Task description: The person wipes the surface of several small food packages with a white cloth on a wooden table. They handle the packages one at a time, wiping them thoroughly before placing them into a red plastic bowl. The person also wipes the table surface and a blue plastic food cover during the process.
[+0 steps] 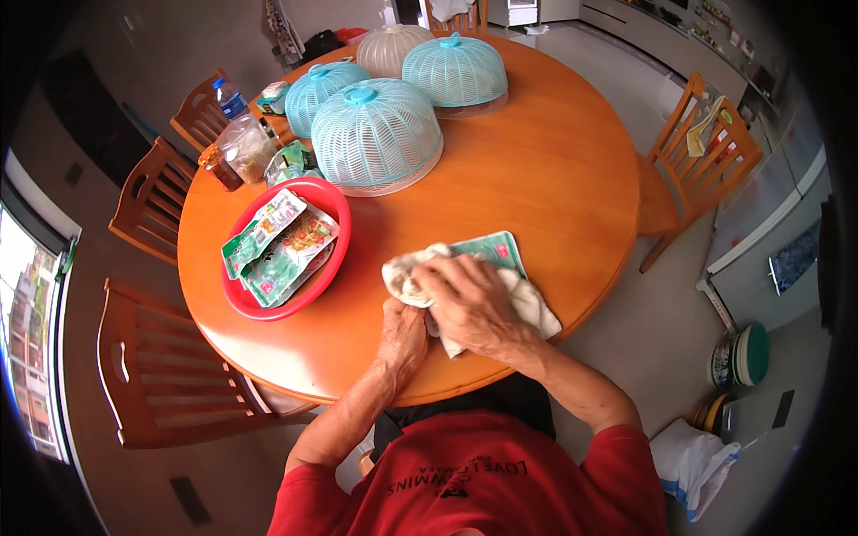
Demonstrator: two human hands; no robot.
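A flat green food packet [490, 247] lies on the table near its front edge, mostly covered by a cream cloth [532, 308]. My right hand [469, 304] presses the cloth down on the packet, fingers bent over the fabric. At the packet's near left edge, my left hand [407, 335] is closed on it; its fingertips are partly hidden under the cloth. To the left stands a red plastic basin [344, 228] with similar packets [290, 255] stacked inside, printed green and white.
Light blue mesh food covers [377, 134] and a pale one [393, 51] stand at the back of the round wooden table [545, 161]. A clear jar [246, 149], a red-brown jar [219, 168] and a water bottle [231, 98] line the left. Wooden chairs [174, 375] surround it.
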